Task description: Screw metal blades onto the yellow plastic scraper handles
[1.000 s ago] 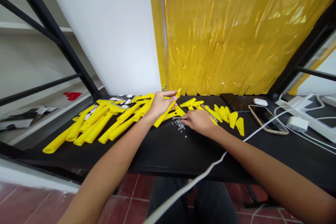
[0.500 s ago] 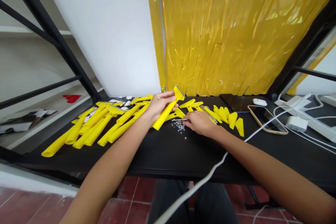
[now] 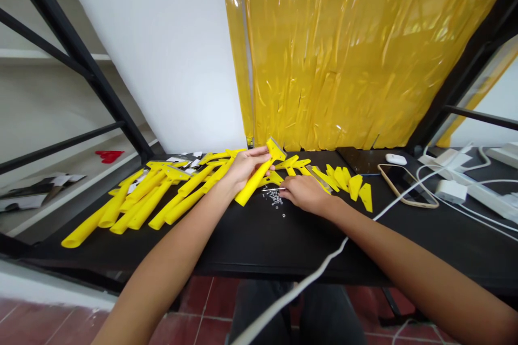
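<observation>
My left hand point(image 3: 247, 166) is wrapped round the handle of a yellow scraper point(image 3: 253, 182), its wide head tilted up and away from me. Between the closed fingers of my right hand point(image 3: 301, 192) is a thin metal rod point(image 3: 272, 189), perhaps a screwdriver shaft, pointing left. Its tip is over a small pile of screws and nuts point(image 3: 275, 197) on the black table point(image 3: 243, 242). Several yellow scrapers point(image 3: 156, 194) lie in rows to the left. Beyond my right hand are more yellow scraper heads point(image 3: 297, 163) and a row of flat yellow pieces point(image 3: 356, 187).
A phone point(image 3: 408, 186), a white earbud case point(image 3: 395, 159), a dark tablet-like slab point(image 3: 358, 160) and a power strip point(image 3: 491, 191) with cables lie at the right. A white cable point(image 3: 324, 267) hangs across the front edge. Black frame posts point(image 3: 133, 137) flank the table.
My left hand still holds the scraper in nearly the same pose. My right hand, with the thin rod, has shifted slightly left and down over the screws. The view has tilted a little.
</observation>
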The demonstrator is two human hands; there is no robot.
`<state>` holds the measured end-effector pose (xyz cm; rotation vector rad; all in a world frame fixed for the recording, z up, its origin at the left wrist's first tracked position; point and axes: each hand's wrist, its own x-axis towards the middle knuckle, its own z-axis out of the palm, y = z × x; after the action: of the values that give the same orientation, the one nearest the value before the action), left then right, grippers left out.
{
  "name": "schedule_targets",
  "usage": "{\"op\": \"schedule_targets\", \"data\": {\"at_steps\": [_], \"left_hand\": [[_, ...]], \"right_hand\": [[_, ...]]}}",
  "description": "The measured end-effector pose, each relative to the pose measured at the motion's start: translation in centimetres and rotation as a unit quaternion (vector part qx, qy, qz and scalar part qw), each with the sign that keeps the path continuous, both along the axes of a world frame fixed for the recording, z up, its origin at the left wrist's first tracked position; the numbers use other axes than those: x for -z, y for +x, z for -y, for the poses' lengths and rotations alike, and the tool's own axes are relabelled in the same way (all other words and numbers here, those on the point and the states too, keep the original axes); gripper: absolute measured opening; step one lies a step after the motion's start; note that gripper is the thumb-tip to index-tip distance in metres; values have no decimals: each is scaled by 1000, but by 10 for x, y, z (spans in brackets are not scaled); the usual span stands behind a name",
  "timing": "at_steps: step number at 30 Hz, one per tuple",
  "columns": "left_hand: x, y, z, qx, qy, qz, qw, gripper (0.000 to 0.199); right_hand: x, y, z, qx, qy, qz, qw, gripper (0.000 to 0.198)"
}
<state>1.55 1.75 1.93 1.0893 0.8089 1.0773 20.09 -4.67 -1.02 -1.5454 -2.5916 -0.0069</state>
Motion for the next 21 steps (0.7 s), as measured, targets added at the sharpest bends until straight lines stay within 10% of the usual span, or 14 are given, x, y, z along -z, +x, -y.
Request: {"op": "schedule_targets", "data": {"at_steps": [21], "left_hand": [[-3,-4,-1,-13,21,0,1000,29]], "right_hand": [[9,5,-4,-40,20,-66,997,21]]}}
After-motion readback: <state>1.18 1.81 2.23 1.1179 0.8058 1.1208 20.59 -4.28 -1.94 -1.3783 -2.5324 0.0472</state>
